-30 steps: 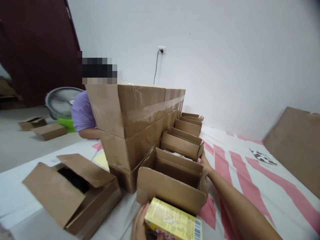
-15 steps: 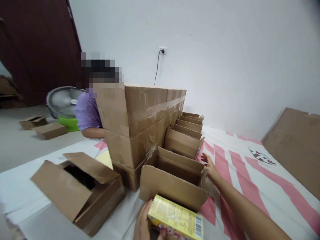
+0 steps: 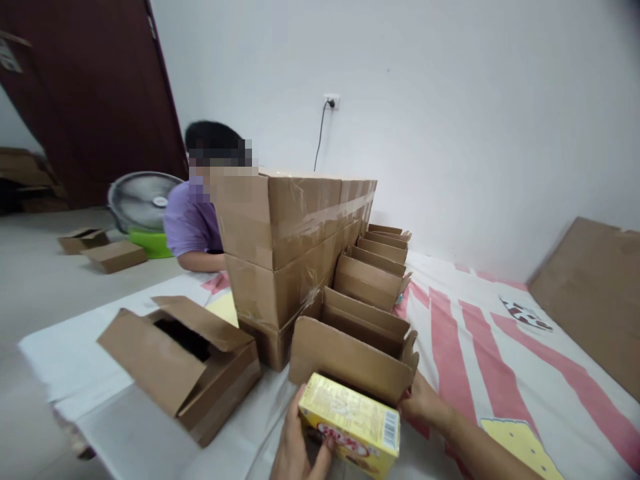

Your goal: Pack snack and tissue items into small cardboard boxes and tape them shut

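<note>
My left hand (image 3: 295, 443) is closed around a yellow printed box (image 3: 350, 423) with a barcode on its end, its thumb lying on the front face. Directly behind that box stands an open cardboard carton (image 3: 345, 360) with its flaps up. My right hand (image 3: 419, 400) is at the carton's lower right corner, close to the barcode end of the yellow box. Its fingers are mostly hidden there, so I cannot tell whether they grip anything.
Taped cartons (image 3: 305, 220) form a tall stack in the middle. Several open cartons (image 3: 370, 277) line its right side; another open carton (image 3: 200, 373) lies left. A person in a purple sleeve (image 3: 193, 227) sits behind the stack, near a fan (image 3: 145, 200). A cardboard sheet (image 3: 590, 300) leans right.
My right hand has come back toward me, from beside the carton's far right side to its near right corner. The yellow box has tilted slightly, showing more of its front. The view has shifted.
</note>
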`<state>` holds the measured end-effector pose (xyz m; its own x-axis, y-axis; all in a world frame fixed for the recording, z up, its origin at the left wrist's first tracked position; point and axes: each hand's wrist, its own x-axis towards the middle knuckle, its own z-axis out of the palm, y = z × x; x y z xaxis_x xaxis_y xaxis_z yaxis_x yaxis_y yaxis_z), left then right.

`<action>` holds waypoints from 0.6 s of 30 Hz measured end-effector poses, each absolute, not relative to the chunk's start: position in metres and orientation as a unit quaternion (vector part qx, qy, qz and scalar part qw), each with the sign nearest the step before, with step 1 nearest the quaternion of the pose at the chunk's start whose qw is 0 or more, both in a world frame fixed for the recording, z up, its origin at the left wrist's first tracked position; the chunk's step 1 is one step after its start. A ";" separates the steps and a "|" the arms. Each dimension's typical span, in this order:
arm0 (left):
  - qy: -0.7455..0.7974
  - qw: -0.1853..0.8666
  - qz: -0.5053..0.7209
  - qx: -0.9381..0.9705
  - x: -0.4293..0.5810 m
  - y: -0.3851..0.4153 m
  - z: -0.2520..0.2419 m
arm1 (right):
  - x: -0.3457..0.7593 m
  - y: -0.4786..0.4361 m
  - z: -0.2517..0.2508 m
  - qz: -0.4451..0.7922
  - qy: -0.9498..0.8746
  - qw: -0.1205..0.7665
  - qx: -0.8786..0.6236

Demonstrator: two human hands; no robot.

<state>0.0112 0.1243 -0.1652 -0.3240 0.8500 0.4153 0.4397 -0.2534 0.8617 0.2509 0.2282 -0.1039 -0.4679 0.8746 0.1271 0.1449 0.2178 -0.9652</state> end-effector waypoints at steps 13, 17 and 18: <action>0.569 0.243 0.551 0.561 0.008 0.124 -0.162 | 0.259 0.261 -0.097 0.364 -0.752 0.419 -0.357; 0.569 0.255 0.546 0.561 0.008 0.124 -0.160 | 0.273 0.292 -0.100 0.363 -0.727 0.421 -0.403; 0.572 0.256 0.542 0.559 0.008 0.124 -0.160 | 0.275 0.297 -0.101 0.366 -0.728 0.416 -0.405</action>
<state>0.0079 0.1240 -0.1600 -0.2428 0.9182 0.3131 0.3619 -0.2137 0.9074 0.2755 0.2974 -0.1006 -0.3262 0.8934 0.3090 0.2849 0.4046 -0.8690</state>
